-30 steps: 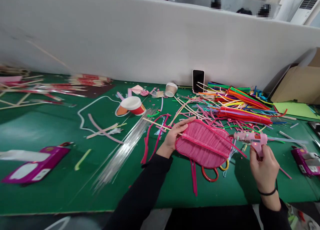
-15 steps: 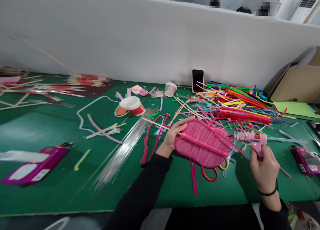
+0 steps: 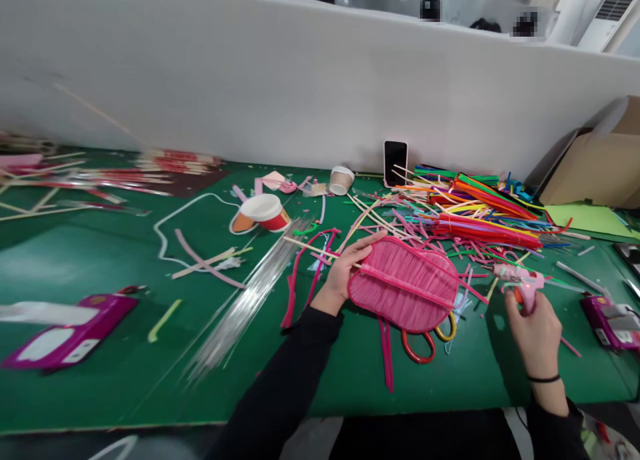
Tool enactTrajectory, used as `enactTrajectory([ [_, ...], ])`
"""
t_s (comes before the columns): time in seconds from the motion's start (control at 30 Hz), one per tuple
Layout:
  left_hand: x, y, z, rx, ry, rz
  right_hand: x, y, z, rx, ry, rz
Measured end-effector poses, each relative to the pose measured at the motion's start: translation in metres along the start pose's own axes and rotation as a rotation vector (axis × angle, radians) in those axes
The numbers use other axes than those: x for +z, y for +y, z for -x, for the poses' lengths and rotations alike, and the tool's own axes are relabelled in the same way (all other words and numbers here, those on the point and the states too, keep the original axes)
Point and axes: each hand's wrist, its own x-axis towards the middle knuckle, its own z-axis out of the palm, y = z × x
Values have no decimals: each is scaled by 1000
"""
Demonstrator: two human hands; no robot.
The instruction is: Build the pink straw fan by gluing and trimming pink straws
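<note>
My left hand grips the left end of a pink oval panel covered in fuzzy strips, with a stick running lengthwise across it. The thumb and fingers close around the panel's edge and the stick. My right hand is closed round the handle of a pink hot glue gun, its nozzle pointing left, apart from the panel. A clear glue stick juts from the gun's back. Below the panel show the red and yellow handle loops of scissors; their blades are hidden under it. Pink pipe cleaners hang below it.
Behind the panel lies a heap of colourful pipe cleaners, with a phone propped against the partition. Paper cups and a bundle of clear sticks lie left. Purple devices sit at both sides; a cardboard box stands right.
My right hand has drawn the glue gun to the right, away from the panel's right end. My left hand and the panel have hardly moved.
</note>
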Motion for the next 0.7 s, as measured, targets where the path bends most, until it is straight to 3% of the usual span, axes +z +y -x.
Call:
enactTrajectory([
  [0.2,8,2,5,48,2,11,37,32,5,-31,-61,194],
  [0.33,19,4,10,124,37,-13,28,28,6,-82,-46,263],
  [0.43,24,5,15,150,56,-40,0,8,-3,-131,10,175],
  [0.5,26,6,18,139,26,-32,-20,-14,-12,-160,41,-48],
  [0.6,26,7,24,113,-77,-11,-39,-49,-20,-299,-15,-313],
  [0.7,25,7,28,91,-146,-27,-41,-73,-17,-469,-89,-356],
])
